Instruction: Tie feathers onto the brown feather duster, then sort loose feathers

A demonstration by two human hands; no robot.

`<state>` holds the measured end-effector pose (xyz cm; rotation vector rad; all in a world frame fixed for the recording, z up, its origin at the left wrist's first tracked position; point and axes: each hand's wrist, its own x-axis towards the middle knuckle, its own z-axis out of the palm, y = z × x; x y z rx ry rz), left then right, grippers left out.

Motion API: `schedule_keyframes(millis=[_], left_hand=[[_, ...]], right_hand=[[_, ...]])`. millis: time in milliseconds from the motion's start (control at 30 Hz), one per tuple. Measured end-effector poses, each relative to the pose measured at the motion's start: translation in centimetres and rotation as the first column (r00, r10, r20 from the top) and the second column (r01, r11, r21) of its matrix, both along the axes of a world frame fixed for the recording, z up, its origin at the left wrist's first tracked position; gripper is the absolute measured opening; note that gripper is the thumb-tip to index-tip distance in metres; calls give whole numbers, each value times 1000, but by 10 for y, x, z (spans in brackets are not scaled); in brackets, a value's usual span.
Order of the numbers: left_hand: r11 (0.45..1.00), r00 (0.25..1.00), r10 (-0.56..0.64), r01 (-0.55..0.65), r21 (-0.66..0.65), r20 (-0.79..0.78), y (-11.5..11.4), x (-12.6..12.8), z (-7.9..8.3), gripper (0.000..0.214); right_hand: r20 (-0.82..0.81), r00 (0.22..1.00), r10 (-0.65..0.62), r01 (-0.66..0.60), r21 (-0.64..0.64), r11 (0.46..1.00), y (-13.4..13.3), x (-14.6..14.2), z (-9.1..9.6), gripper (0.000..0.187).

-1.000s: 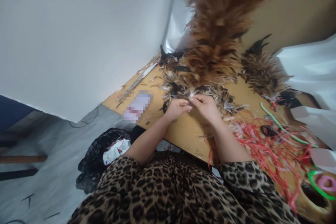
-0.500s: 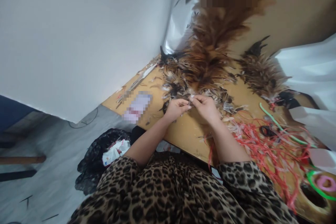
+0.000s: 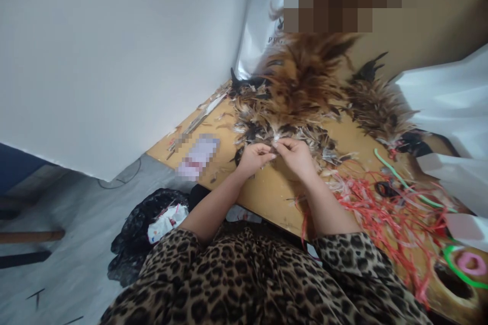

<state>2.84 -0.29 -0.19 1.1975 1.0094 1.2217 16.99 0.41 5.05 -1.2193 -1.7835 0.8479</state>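
My left hand and my right hand meet fingertip to fingertip over a yellow-brown table. Both are closed in a pinch on the white quill ends of a bunch of brown feathers. The bunch fans up and away from my hands, its top hidden behind a blurred patch. Loose brown, black and white feathers lie on the table just beyond my fingers.
A second feather bundle lies at the right. Red plastic strips and a green cord spread over the table's right side. A black bag sits on the grey floor at left. White bags stand behind.
The feather bunch has swung down and leftward, lower over the table. My hands have stayed pinched together in nearly the same spot.
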Motion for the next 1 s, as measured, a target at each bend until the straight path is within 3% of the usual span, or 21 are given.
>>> schedule_keyframes(millis=[67,200,267,400,500,600,733,800,1000], left_hand=[[1000,1000,5,-5,31,10,1,0,0,35],[980,980,-194,192,53,32,0,-4,6,35],[973,973,-229,228,35,15,0,-4,7,34],[999,999,-50,51,10,-10,1,-1,0,33],[997,999,35,-33,76,-27,2,0,-3,29],[988,995,-101,102,112,-22,0,-5,3,28],[945,946,-325,325,44,-4,-1,-9,9,36],[954,954,-298,298,0,7,-1,-8,7,38],[1000,999,11,-11,2,-42,2,-1,-5,34]], right_hand=[[-16,1000,7,-7,0,1000,0,0,0,26],[-53,996,65,-67,-48,997,-1,4,3,28],[-47,995,84,-88,-70,994,-2,6,4,29],[14,1000,16,-15,-45,999,0,3,1,28],[25,1000,-8,8,-19,1000,1,2,-2,28],[-33,999,43,-45,-45,998,1,5,1,30],[-65,994,90,-96,-88,992,0,11,4,31],[-62,995,83,-88,-83,993,1,10,2,29],[-2,1000,10,-10,-54,998,2,-1,-2,24]])
